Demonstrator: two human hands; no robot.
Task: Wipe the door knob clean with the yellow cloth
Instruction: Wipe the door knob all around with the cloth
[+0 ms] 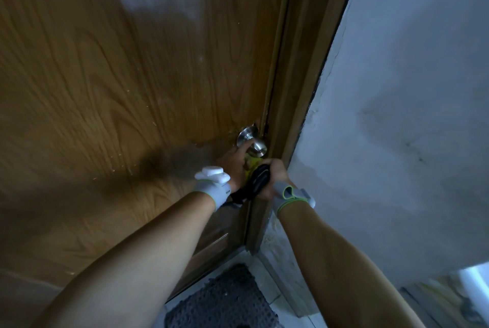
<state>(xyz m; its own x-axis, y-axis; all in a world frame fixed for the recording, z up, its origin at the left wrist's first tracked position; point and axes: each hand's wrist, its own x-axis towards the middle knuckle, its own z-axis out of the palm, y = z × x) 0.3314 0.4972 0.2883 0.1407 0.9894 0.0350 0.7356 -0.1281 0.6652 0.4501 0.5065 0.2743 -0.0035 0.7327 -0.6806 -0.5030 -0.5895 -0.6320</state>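
The round brushed-steel door knob (256, 147) is sitting at the edge of the brown wood-grain door (111, 76), with the crumpled yellow cloth (251, 166) pressing just beneath it. The left hand (234, 162) is bunching that cloth, fingers touching the knob, while the right hand (274, 178) is gripping a black object (258, 178). The cloth is covering only the underside, so the top is likely going unwiped, and the crowded hands risk dropping it.

The door (119, 89) fills the frame's left, the wall (410, 115) its right; the knob (255, 143) sits mid-frame, a mat (225, 301) below.
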